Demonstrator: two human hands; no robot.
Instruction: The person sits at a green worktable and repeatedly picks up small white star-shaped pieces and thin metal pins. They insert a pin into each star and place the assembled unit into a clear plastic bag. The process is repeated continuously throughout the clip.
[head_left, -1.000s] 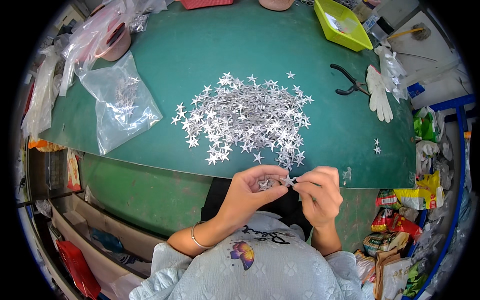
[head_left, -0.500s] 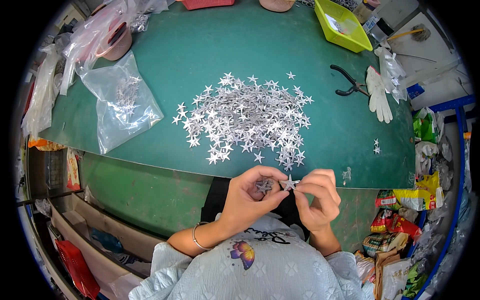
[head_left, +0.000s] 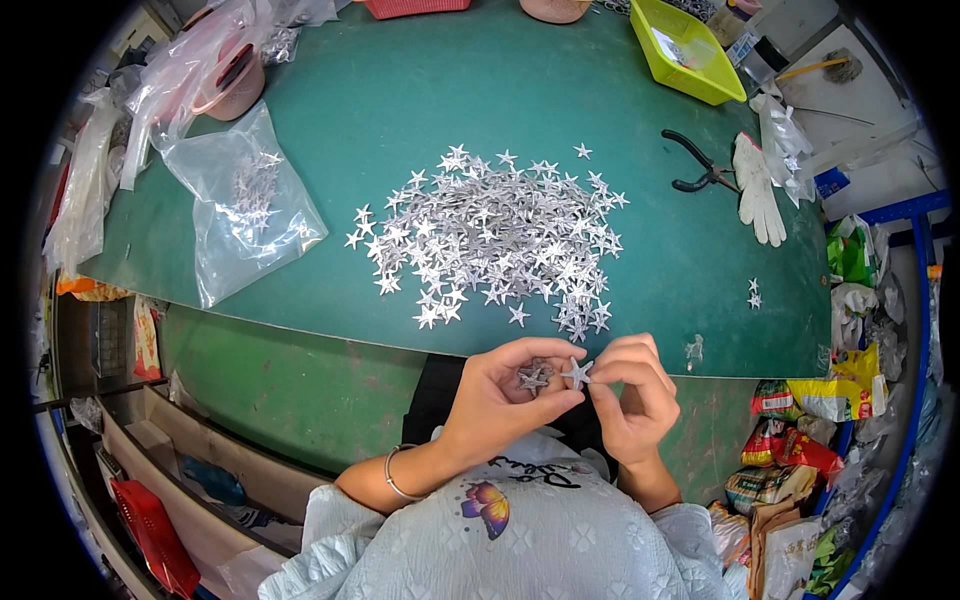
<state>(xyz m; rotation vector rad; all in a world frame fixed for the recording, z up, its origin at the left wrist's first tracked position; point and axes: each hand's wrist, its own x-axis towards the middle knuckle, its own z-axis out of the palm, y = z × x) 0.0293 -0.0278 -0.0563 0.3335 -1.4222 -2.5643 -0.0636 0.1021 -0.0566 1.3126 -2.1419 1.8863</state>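
Over the near edge of the table, my left hand [head_left: 490, 395] is curled around several small silver starfish pieces [head_left: 535, 375]. One more silver starfish [head_left: 577, 374] sits between the two hands, pinched by the thumb and forefinger of my right hand [head_left: 638, 395]. Its left side is close to my left fingertips; whether they touch it I cannot tell. Just beyond my hands a big heap of the same silver starfish [head_left: 500, 230] lies on the green tabletop [head_left: 400, 100]. Two or so loose starfish [head_left: 754, 294] lie apart at the right.
A clear plastic bag [head_left: 250, 210] with starfish inside lies at the left, near a pink basket [head_left: 235, 95]. Black-handled pliers [head_left: 700, 170] and a white glove [head_left: 758, 190] are at the right. A yellow-green tray [head_left: 685, 55] stands at the far right.
The starfish between my hands has turned and shifted slightly down. The pieces cupped in my left hand have moved a little, and my right fingers have drawn slightly closer.
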